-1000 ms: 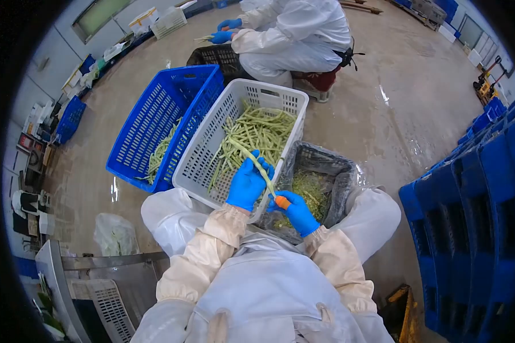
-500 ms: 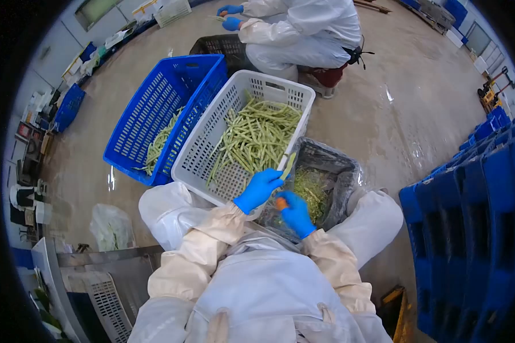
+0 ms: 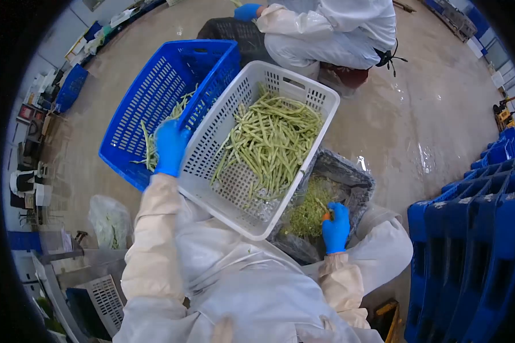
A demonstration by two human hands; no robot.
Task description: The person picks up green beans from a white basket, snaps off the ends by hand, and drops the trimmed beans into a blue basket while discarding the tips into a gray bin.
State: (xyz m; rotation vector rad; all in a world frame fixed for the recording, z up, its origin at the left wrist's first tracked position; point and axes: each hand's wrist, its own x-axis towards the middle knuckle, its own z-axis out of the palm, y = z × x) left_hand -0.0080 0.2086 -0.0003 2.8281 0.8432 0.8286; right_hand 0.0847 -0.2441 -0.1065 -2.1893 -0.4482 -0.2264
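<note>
My left hand [image 3: 170, 147], in a blue glove, is over the near edge of the blue crate [image 3: 122, 166]; its fingers are blurred, and green beans [image 3: 149, 143] lie beside it in that crate. The white crate [image 3: 256, 231] in front of me holds a pile of long green beans [image 3: 274, 137]. My right hand [image 3: 336, 227] is closed around a small orange-handled tool [image 3: 326, 216] above the black-lined bin [image 3: 360, 183], where green trimmings [image 3: 309, 214] lie.
A co-worker [image 3: 337, 28] in white sits ahead beside a dark crate [image 3: 229, 31]. Blue pallets [image 3: 469, 246] stand at the right. A clear plastic bag [image 3: 110, 220] and a metal frame [image 3: 80, 257] are at the left.
My left hand has moved left from the white crate's near right side to the blue crate, without the bean it held. My right hand has shifted right and slightly down over the bin.
</note>
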